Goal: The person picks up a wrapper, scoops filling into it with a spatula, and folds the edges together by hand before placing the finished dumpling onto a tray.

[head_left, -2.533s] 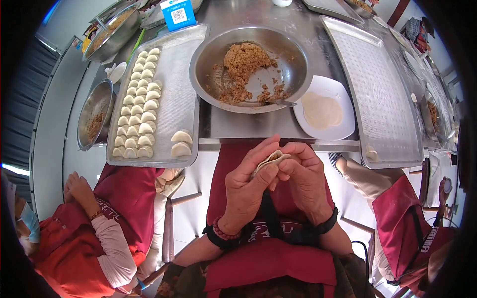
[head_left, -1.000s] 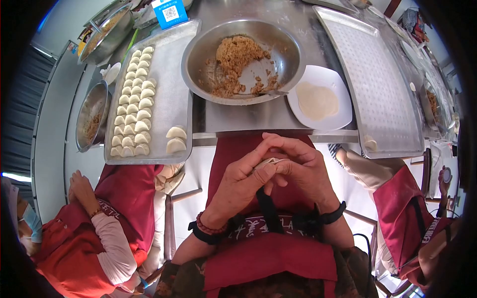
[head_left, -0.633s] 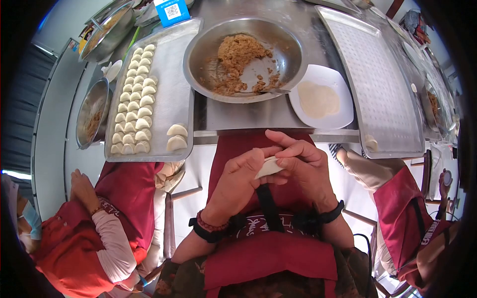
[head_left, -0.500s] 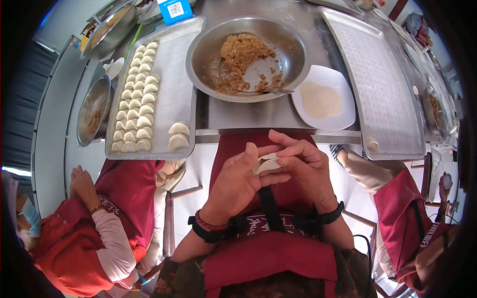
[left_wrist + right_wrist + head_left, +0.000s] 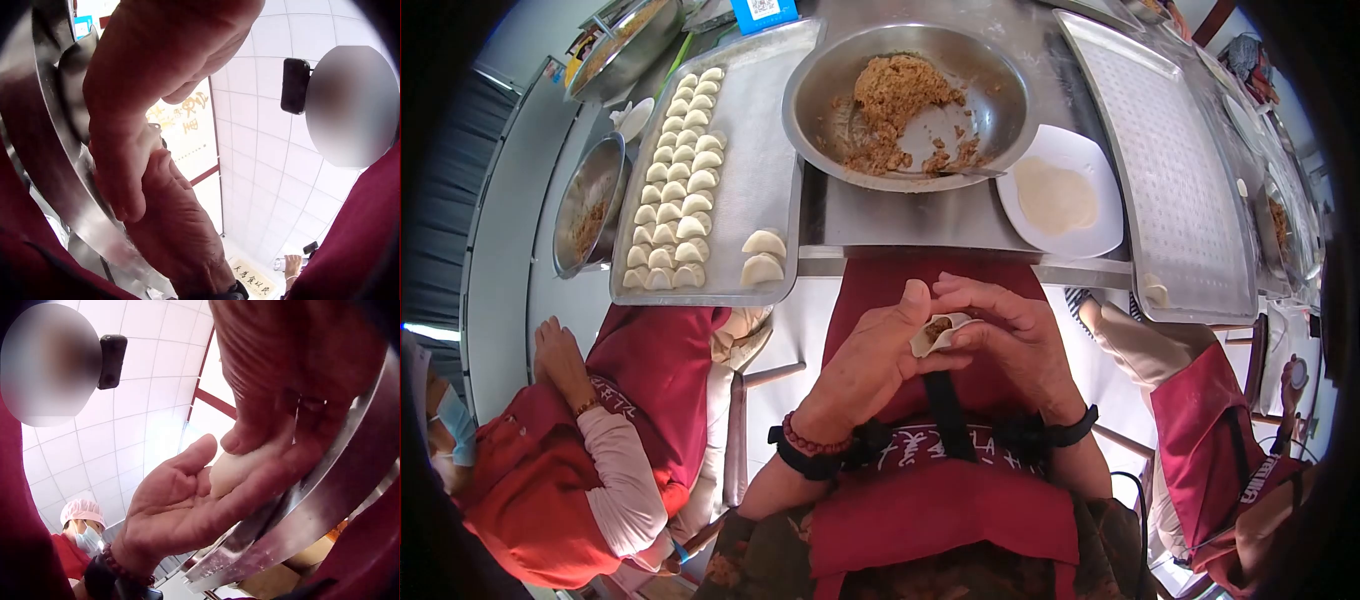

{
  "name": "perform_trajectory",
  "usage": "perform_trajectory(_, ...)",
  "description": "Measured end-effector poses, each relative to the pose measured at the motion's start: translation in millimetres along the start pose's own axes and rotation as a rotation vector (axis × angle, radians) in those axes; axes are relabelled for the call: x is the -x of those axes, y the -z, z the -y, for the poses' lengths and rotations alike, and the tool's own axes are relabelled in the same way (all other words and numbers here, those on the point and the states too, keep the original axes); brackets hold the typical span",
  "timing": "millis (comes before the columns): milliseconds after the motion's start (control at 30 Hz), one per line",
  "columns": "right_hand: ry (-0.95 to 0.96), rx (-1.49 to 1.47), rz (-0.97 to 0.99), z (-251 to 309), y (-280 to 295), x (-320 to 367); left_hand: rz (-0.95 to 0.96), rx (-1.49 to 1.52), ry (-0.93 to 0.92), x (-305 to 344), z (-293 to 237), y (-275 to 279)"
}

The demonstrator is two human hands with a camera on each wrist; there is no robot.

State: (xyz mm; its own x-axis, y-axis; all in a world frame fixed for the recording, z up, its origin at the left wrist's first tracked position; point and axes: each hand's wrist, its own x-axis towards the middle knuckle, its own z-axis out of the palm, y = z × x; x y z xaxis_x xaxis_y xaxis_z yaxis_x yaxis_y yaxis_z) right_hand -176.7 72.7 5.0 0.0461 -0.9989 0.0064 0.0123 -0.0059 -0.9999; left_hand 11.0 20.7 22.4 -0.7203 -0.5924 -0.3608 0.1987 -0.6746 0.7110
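In the head view, a half-folded dumpling sits between my two hands over the apron, its brown filling showing at the left opening. My right hand pinches the folded edge, thumb in front. My left hand supports the dumpling on nearly straight fingers, its thumb raised off the dough. The right wrist view shows pale dough lying along the left fingers beneath the right thumb. In the left wrist view, the hands mostly hide it.
Ahead stands a steel bowl of filling with a utensil. Round wrappers lie on a white plate. A tray at left bears rows of dumplings; another tray is at right. People sit on both sides.
Both hands earlier pressed around the dumpling. The left thumb has lifted away, and the dumpling has turned so its filling shows upward. The right hand keeps its pinch.
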Motion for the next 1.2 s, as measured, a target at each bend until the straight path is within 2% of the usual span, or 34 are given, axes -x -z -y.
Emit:
perform_trajectory(267,0.06,0.002,-0.015,-13.5,0.1,3.0,0.003,-0.101,-0.012,0.4,-5.8,-5.5)
perform_trajectory(467,0.111,-0.133,-0.113,-7.9,-10.5,1.7,0.057,0.424,0.072,-14.5,11.0,2.1)
perform_trajectory(567,0.118,-0.006,-0.129,-10.3,-9.1,0.6,0.09,0.476,0.023,-16.9,12.2,0.6)
perform_trajectory(600,0.128,0.061,-0.129,-10.8,-8.0,-0.2,0.084,0.464,0.021,-17.3,12.7,0.3)
perform_trajectory(800,0.081,0.054,-0.122,-16.1,-7.4,-0.7,0.023,0.371,0.019,-16.2,13.8,-0.1)
perform_trajectory(900,0.116,0.06,-0.095,-19.3,-4.5,-0.6,0.017,0.287,0.027,-17.1,16.9,4.3)
perform_trajectory(1000,0.049,-0.018,-0.072,-15.1,-4.5,-2.2,0.018,0.241,0.047,-17.0,18.0,6.5)
perform_trajectory(1100,-0.025,0.067,-0.027,-4.2,-4.4,-2.7,0.014,0.177,0.052,-16.6,15.1,3.7)
perform_trajectory(1200,0.063,0.083,0.012,-8.9,-3.5,-2.2,-0.004,0.116,0.056,-16.1,14.7,3.0)
